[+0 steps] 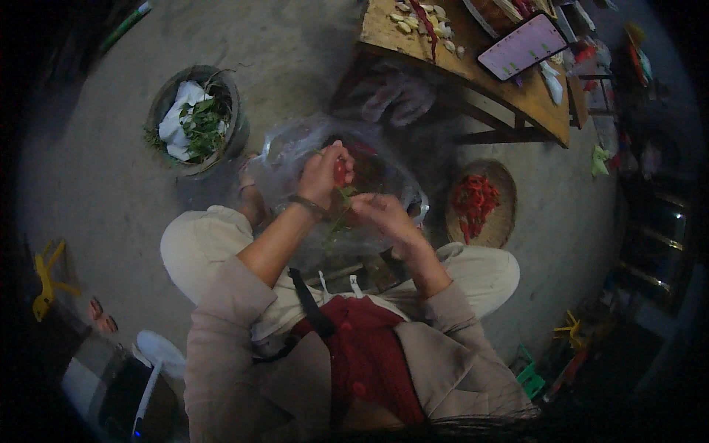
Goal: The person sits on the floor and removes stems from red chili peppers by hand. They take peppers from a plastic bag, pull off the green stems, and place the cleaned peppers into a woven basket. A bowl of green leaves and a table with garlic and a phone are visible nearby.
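Note:
My left hand (324,174) is closed around red chili peppers (339,171), over a large clear plastic bag (277,166) that stands between my knees. Just to the right and a little nearer to me, my right hand (382,213) pinches a green leafy stem (342,213) that hangs below the peppers. More dark red peppers seem to lie inside the bag, though the dim light blurs them. To the right of the bag, a round woven basket (508,221) holds a heap of red chilies (475,202).
A bucket (238,119) with green leaves and white plastic stands at the upper left. A wooden table (471,69) at the upper right bears garlic cloves (407,23) and a smartphone (522,46). Yellow stool legs (47,282) show at the far left, a green plastic stool (529,376) lower right.

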`<state>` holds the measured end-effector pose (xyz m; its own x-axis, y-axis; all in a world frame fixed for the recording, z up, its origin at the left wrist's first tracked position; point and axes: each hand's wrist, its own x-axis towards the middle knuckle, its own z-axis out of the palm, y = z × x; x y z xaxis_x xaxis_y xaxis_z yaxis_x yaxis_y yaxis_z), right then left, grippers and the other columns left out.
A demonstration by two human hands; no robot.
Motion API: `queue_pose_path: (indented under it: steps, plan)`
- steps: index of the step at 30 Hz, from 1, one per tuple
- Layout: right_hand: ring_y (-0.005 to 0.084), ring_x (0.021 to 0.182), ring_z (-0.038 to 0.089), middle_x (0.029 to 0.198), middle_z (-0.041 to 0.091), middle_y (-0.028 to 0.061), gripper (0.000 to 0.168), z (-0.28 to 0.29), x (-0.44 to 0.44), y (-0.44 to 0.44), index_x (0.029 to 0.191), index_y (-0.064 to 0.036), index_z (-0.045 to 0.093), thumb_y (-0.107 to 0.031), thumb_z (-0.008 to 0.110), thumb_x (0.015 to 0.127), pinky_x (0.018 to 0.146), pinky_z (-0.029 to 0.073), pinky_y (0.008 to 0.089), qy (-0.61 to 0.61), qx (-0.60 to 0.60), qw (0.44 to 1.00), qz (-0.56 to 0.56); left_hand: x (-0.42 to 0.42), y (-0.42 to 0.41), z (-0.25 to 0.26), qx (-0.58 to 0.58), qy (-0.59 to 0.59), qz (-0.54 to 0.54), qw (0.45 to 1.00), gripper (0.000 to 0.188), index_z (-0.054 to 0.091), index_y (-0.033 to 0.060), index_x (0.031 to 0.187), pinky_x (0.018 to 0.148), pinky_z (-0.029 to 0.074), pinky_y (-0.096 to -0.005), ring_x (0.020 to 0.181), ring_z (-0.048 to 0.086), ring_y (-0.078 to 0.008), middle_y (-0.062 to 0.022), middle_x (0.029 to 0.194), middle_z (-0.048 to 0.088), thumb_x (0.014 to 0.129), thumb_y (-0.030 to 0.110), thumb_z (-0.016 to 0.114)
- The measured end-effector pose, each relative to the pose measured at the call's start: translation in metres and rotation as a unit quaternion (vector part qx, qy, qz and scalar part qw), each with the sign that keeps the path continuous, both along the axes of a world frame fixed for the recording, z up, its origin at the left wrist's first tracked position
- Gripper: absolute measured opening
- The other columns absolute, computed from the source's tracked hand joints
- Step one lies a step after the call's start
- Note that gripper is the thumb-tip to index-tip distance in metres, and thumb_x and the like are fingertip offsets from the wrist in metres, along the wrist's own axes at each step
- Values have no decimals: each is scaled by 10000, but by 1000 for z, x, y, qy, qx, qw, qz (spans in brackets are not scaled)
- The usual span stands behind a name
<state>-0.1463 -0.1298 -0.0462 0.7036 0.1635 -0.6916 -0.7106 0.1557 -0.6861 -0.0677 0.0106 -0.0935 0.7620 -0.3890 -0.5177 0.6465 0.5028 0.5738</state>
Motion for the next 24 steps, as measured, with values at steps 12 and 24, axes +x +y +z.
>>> queue_pose_path:
  steps: [12, 24]
  plan:
    - [86, 623, 571, 746, 656, 58, 123, -23, -5, 13, 850, 3, 639, -110, 599, 823, 570, 452, 223, -158, -177, 962, 136, -6, -2, 12, 166, -87, 41, 982, 446, 466, 91, 616, 415, 329, -230, 436, 407, -76, 11, 541, 459, 934, 401, 421]
    - [188, 516, 507, 637, 605, 111, 232, -14, -7, 3, 806, -10, 630, -238, 668, 779, 536, 412, 316, -153, -315, 925, 147, 13, 16, 21, 162, -69, 161, 971, 466, 457, 87, 604, 408, 289, -213, 436, 382, -58, 13, 543, 462, 941, 404, 401]
